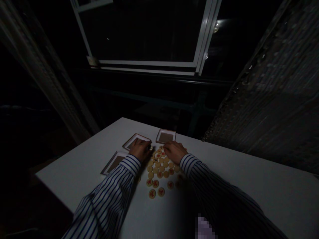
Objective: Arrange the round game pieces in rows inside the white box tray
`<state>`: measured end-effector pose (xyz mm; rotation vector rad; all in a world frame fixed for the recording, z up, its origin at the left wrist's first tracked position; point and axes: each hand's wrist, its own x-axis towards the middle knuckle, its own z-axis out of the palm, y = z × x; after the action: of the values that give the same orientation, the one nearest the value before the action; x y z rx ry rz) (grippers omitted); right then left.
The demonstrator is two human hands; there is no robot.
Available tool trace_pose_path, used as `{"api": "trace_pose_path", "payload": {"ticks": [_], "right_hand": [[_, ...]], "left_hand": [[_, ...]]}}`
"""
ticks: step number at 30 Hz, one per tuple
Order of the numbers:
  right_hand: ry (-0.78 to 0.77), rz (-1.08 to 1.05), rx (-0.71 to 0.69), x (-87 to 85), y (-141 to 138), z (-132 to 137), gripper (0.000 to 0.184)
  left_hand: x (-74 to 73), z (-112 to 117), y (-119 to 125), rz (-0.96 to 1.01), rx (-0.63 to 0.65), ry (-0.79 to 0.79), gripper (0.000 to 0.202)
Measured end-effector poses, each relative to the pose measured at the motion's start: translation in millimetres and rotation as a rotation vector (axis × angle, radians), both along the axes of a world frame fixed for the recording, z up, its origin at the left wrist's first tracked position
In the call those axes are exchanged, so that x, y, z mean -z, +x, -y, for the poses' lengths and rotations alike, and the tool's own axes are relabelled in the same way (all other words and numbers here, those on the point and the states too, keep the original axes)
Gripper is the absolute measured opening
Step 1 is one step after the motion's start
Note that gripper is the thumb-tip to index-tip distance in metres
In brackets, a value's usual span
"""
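The room is very dark, and most of its far part is only black. Behind the table stands a window with a white frame (147, 63), its panes dark, with small reflections of light at the right. A grey patterned curtain (269, 83) fills the right side, and a paler folded curtain (47, 69) hangs at the left. The white table (236, 172) has a smooth, plain surface; its near middle part lies in shadow.

On it are three shallow boxes with brownish rims and darker bottoms: one at the far edge (165, 137), one beside the left hand (129, 143), and one partly behind the left sleeve (114, 164). Both sleeves are white with dark blue stripes.

The left hand (141, 150) is bent, with fingers close together near a pale piece; I cannot tell if it grips it. The right hand (175, 152) is curled low at the group of pieces, and whether its fingers hold one I also cannot tell.

The round wooden-looking pieces (160, 192) lie on the table between and below the hands. Some show red characters, a few show black ones (155, 160), and others have plain faces; the writing is too small to read.
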<state>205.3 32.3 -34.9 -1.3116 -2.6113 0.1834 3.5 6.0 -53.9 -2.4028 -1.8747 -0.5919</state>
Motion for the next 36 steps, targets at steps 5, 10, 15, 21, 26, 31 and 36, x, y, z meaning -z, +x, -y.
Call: {"api": "trace_pose_path", "payload": {"ticks": [5, 10, 15, 21, 26, 31, 36], "right_hand": [[0.025, 0.005, -0.005, -13.6, 7.1, 8.0, 0.03], [0.02, -0.012, 0.016, -26.0, 15.9, 18.5, 0.03], [0.041, -0.042, 0.003, -33.4, 28.3, 29.9, 0.03], [0.063, -0.099, 0.011, -39.3, 47.9, 45.2, 0.03], [0.078, -0.131, 0.014, -42.2, 65.7, 55.4, 0.03], [0.089, -0.154, 0.033, -40.6, 81.2, 64.7, 0.028], [0.125, -0.223, 0.038, -37.0, 97.6, 77.9, 0.026]], "left_hand": [[-7.8, 6.8, 6.1, 0.032, 0.009, 0.032, 0.035], [-13.4, 13.8, 13.8, 0.079, 0.031, 0.037, 0.037], [-16.5, 21.7, 24.3, 0.11, 0.07, 0.064, 0.039], [-19.0, 35.2, 41.2, 0.15, 0.089, 0.073, 0.037], [-18.3, 45.7, 57.6, 0.197, 0.158, 0.101, 0.035], [-14.9, 53.6, 73.6, 0.264, 0.203, 0.103, 0.037], [-7.2, 60.3, 88.9, 0.301, 0.23, 0.109, 0.035]]}}
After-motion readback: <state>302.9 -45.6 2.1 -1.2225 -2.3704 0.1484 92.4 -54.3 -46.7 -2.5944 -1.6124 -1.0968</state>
